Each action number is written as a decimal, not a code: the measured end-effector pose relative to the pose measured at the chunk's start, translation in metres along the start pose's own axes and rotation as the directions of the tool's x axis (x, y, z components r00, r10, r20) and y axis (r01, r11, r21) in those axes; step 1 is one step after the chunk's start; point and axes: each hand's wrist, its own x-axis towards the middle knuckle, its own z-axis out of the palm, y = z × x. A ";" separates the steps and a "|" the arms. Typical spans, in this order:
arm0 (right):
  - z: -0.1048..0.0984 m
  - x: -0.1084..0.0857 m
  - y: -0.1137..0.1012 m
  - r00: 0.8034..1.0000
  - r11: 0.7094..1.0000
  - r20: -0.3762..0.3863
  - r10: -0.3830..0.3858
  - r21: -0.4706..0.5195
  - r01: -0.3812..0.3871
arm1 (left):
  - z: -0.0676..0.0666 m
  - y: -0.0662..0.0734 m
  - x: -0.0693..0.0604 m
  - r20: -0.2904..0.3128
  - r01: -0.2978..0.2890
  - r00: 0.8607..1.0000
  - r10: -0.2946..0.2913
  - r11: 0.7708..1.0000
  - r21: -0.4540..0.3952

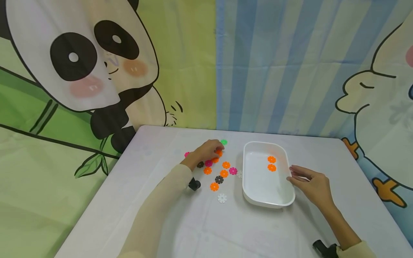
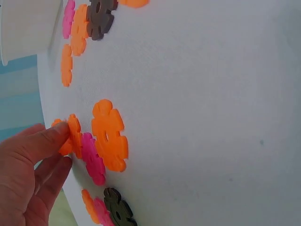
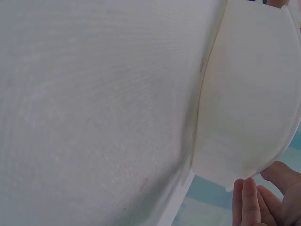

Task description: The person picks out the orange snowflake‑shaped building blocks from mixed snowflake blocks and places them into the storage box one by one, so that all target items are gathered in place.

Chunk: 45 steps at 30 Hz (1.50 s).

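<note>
The left hand [image 1: 208, 149] pinches an orange disc [image 1: 219, 153] left of the tray [image 1: 258, 190]; the right hand [image 1: 311, 182] grips the tray's rim, fingers outside. The tray's long axis points away from the person. Only the head view shows two discs [image 1: 271, 163] inside; the right wrist view shows its outer wall [image 3: 244, 94]. Behind the white table [image 1: 200, 229] hangs a cartoon curtain [image 1: 271, 64].

You are getting soft, diffuse light around your left hand [image 1: 208, 150], faint shadow stretching beside your right forearm [image 1: 340, 225], a greyer right-wrist view, its shadow darkening left of your right hand [image 3: 270, 200]
</note>
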 end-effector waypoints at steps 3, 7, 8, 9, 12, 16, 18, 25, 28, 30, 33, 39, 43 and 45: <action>-0.001 0.000 -0.001 1.000 1.000 0.003 0.009 -0.009 -0.009 | 0.001 -0.002 0.002 -0.010 -0.049 0.999 0.049 0.998 0.031; -0.002 0.001 -0.002 1.000 1.000 0.006 0.011 -0.014 -0.011 | 0.000 -0.004 0.003 -0.015 -0.088 0.996 0.089 0.995 0.037; -0.002 0.001 -0.002 1.000 1.000 0.006 0.010 -0.013 -0.010 | 0.000 -0.004 0.003 -0.014 -0.094 0.995 0.095 0.995 0.035; -0.002 0.001 -0.002 1.000 1.000 0.007 0.010 -0.012 -0.010 | 0.000 -0.005 0.004 -0.012 -0.100 0.995 0.100 0.994 0.034; -0.002 0.000 -0.002 1.000 1.000 0.009 0.011 -0.009 -0.011 | 0.000 -0.006 0.003 -0.004 -0.127 0.992 0.127 0.991 0.047; -0.002 0.000 -0.002 1.000 1.000 0.012 0.017 -0.007 -0.017 | 0.000 -0.008 0.002 0.003 -0.168 0.986 0.168 0.983 0.074; -0.002 0.000 -0.003 1.000 1.000 0.013 0.017 -0.008 -0.017 | 0.000 -0.009 0.002 0.002 -0.183 0.983 0.183 0.980 0.084; -0.002 0.000 -0.003 1.000 1.000 0.012 0.017 -0.017 -0.017 | -0.001 -0.011 0.001 -0.041 -0.146 0.988 0.147 0.989 0.038; -0.002 0.000 -0.002 1.000 1.000 0.012 0.016 -0.014 -0.016 | -0.003 -0.008 -0.002 -0.095 -0.153 0.984 0.148 0.987 -0.047; -0.002 0.001 -0.002 1.000 1.000 0.014 0.016 -0.011 -0.016 | -0.004 -0.003 -0.003 -0.142 -0.182 0.976 0.166 0.978 -0.106; -0.002 0.001 -0.001 1.000 1.000 0.013 0.011 -0.004 -0.011 | -0.005 0.005 -0.003 -0.211 -0.244 0.955 0.207 0.954 -0.172; -0.002 0.001 -0.001 1.000 1.000 0.009 -0.005 0.006 0.005 | -0.005 0.029 0.007 -0.315 -0.377 0.903 0.291 0.889 -0.259; -0.001 0.001 -0.001 1.000 1.000 0.008 -0.007 0.009 0.007 | -0.002 0.047 0.015 -0.336 -0.414 0.890 0.309 0.855 -0.312; -0.001 0.001 -0.001 1.000 1.000 0.009 -0.007 0.006 0.007 | 0.001 0.056 0.018 -0.339 -0.427 0.886 0.316 0.840 -0.334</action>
